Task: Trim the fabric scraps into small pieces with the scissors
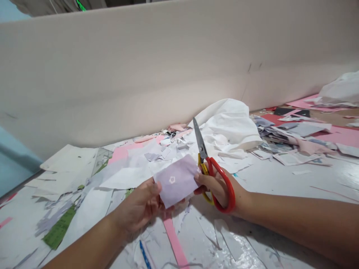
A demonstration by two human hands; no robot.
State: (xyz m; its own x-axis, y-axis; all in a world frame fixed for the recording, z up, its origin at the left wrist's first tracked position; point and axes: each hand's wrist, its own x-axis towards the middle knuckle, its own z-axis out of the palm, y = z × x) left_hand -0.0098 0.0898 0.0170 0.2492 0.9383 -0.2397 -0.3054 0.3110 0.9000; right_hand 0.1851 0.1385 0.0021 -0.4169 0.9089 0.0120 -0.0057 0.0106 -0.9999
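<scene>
A small lilac piece of fabric [179, 186] with a white flower motif is stretched between my two hands above the table. My left hand [140, 205] pinches its left edge, thumb on top. With thumb and fingertips, my right hand [217, 185] grips the right edge. Scissors [224, 183] with one red and one yellow handle also hang in the right hand. Their blades look closed and point up and away from the fabric. What the fingers do under the piece is hidden.
White cloth [227, 125] lies crumpled against the pale partition [157, 71]. Stacked scraps [297, 142] are at the right, white sheets [70, 164] and a green strip [60, 228] at the left. A pink strip [175, 241] and a blue pen-like object [145, 254] lie in front.
</scene>
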